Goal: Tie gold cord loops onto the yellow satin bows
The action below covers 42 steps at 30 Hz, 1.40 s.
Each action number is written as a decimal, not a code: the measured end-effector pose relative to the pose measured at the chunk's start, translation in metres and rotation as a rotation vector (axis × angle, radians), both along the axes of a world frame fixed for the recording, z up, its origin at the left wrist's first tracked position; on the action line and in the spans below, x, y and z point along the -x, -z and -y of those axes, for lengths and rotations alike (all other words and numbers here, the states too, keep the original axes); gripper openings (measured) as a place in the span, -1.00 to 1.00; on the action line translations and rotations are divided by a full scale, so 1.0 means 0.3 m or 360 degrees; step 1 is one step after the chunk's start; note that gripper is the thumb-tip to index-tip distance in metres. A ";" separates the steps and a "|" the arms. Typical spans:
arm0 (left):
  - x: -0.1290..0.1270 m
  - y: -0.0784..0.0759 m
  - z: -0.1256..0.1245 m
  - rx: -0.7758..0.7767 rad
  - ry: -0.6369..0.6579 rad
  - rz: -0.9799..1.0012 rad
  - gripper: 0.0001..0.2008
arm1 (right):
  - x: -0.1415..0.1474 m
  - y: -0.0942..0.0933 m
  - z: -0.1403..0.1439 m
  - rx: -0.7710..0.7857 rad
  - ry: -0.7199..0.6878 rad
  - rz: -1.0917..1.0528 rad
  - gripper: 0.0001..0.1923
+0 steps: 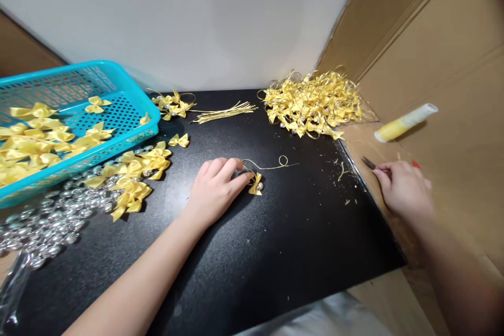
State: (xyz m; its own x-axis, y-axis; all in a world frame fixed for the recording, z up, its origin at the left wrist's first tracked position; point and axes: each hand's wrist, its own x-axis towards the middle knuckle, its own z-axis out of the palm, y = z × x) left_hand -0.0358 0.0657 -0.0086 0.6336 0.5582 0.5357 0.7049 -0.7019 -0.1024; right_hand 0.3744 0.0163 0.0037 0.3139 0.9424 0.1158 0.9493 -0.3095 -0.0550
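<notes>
My left hand (218, 186) rests on the black tabletop, its fingers closed on the cord of a yellow ribbon bow (255, 184). A silvery bead (260, 186) shows beside the bow. From my fingertips a thin gold cord (271, 167) runs right across the table and curls into a small loop. Off the table's right edge, my right hand (405, 186) is closed around small dark-tipped scissors or snips (369, 163), whose points face left. Most of that tool is hidden in my palm.
A turquoise basket (151, 134) of yellow bows stands at left, with silver beads (59, 226) and loose bows (132, 194) before it. Gold cords (226, 113) lie at the back beside a heap of corded bows (315, 102). A yellow-white tube (405, 123) lies on cardboard at right.
</notes>
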 end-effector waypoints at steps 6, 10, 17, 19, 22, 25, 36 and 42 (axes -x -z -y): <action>-0.026 0.006 -0.007 0.0042 -0.0066 -0.0016 -0.95 | 0.073 -0.026 -0.015 -0.0344 0.0029 -0.0324 -0.81; -0.042 0.010 -0.005 0.0110 -0.0126 -0.0025 -0.91 | 0.283 -0.052 0.008 -0.0445 -0.0145 -0.1275 -0.75; -0.051 -0.007 0.009 0.0303 -0.0123 0.0105 -0.88 | 0.743 -0.038 0.126 0.0701 0.0259 -0.3341 -0.56; -0.048 -0.006 0.009 0.0323 -0.0117 0.0129 -0.86 | 0.790 -0.034 0.128 0.0808 0.0535 -0.3602 -0.61; -0.042 -0.002 0.007 0.0351 -0.0107 0.0152 -0.86 | 0.815 -0.045 0.106 0.0718 0.0823 -0.3775 -0.75; -0.040 -0.001 0.007 0.0400 -0.0100 0.0164 -0.86 | 0.828 -0.067 0.077 0.0653 0.0986 -0.3826 -0.77; -0.032 0.004 0.009 0.0502 -0.0059 0.0227 -0.84 | 0.847 -0.104 0.042 0.0651 0.1106 -0.3754 -0.76; -0.028 0.004 0.013 0.0534 -0.0046 0.0240 -0.84 | 0.839 -0.106 0.035 0.0695 0.1138 -0.3752 -0.73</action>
State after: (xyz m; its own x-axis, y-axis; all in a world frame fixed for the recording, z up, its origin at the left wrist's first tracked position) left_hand -0.0273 0.0619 -0.0097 0.5430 0.7353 0.4056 0.7146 -0.6583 0.2367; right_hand 0.1226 0.0057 0.0354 -0.2777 0.5610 -0.7798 -0.7065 -0.6693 -0.2299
